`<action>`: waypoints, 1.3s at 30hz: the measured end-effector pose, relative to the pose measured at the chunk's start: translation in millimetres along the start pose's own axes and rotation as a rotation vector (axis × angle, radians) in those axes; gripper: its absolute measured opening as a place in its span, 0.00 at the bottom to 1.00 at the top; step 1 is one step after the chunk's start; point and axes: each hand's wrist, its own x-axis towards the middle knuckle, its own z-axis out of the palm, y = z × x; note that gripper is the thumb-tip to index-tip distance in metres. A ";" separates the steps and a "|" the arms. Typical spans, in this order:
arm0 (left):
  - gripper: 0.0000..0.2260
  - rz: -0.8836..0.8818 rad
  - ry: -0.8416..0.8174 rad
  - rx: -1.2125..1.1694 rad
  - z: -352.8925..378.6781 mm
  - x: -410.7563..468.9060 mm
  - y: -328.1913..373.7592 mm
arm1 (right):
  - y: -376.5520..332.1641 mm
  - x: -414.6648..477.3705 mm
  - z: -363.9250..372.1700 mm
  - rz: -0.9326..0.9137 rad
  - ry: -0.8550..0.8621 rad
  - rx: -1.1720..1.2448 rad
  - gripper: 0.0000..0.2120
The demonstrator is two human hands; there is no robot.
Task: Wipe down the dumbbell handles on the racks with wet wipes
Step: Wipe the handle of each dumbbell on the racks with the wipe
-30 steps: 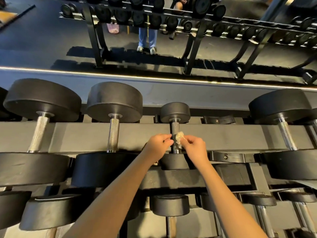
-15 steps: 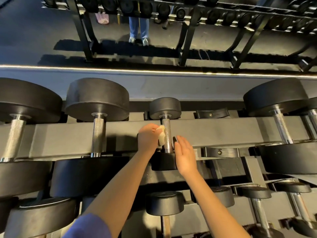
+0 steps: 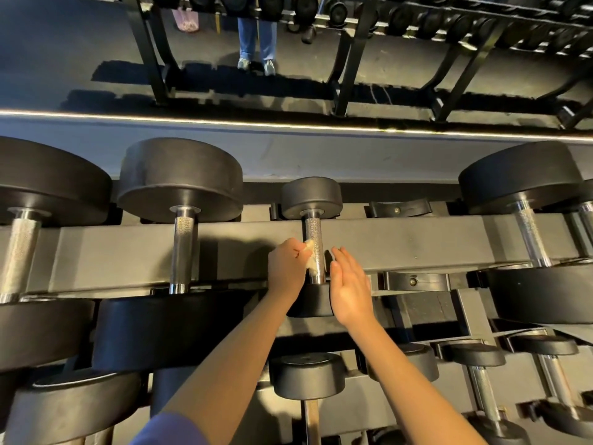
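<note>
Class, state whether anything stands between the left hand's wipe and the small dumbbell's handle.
Nothing visible does: the left hand holds the wipe against the handle; the right hand is open on its other side.

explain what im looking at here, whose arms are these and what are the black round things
This is one picture from a camera worn on a person's head, looking down at their own arms; there is no machine. In front is a gym rack holding black dumbbells; the shiny bars are their handles. The left hand holds a white wipe against the handle of the small dumbbell in the middle. The right hand is open beside it, fingers straight, holding nothing. Farther off stands a second rack, with someone's legs near it.
</note>
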 end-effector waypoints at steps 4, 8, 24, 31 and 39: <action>0.12 -0.058 0.140 -0.207 3.1 18.1 8.7 | -1.0 0.7 -2.1 -0.016 -0.001 -0.019 0.21; 0.05 -0.065 0.191 -0.253 4.7 44.7 16.9 | -2.0 0.7 -3.1 -0.014 0.003 -0.017 0.20; 0.06 0.005 0.072 -0.140 -0.2 9.7 -1.1 | -0.1 1.0 -0.7 -0.025 0.020 -0.017 0.20; 0.20 -0.034 -0.228 0.122 -12.3 -0.7 -7.6 | 0.4 2.1 0.6 -0.029 0.018 -0.036 0.20; 0.09 -0.080 -0.296 0.204 -25.4 -13.8 5.4 | -3.5 -0.1 -2.5 -0.051 -0.009 -0.155 0.20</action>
